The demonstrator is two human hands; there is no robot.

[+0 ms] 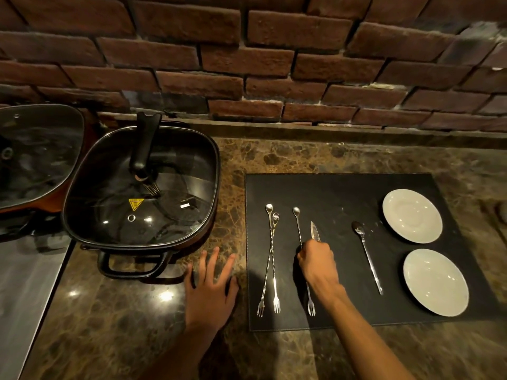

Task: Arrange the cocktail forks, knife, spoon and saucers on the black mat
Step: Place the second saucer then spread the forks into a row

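Our right hand (317,263) is curled closed on the knife (315,231), whose blade pokes out beyond the knuckles and points toward the wall; the handle is hidden in the fist, and we cannot tell whether the fingers also touch the fork beneath. That third fork (303,259) lies straight on the black mat (343,193), passing under the hand, prongs toward us. Our left hand (210,292) rests flat on the marble counter (109,338), fingers spread, holding nothing, just beside the mat's left edge. To the left on the mat, two more forks (271,259) lie crossed over one another, prongs toward us. Right of the knife, a spoon (367,256) lies apart from it, bowl away from us. Two white saucers, the far one (412,215) and the near one (435,282), sit close together along the mat's right side. Off the mat, a lidded electric pan (141,185) stands at the counter's left, before a brick wall (247,50).
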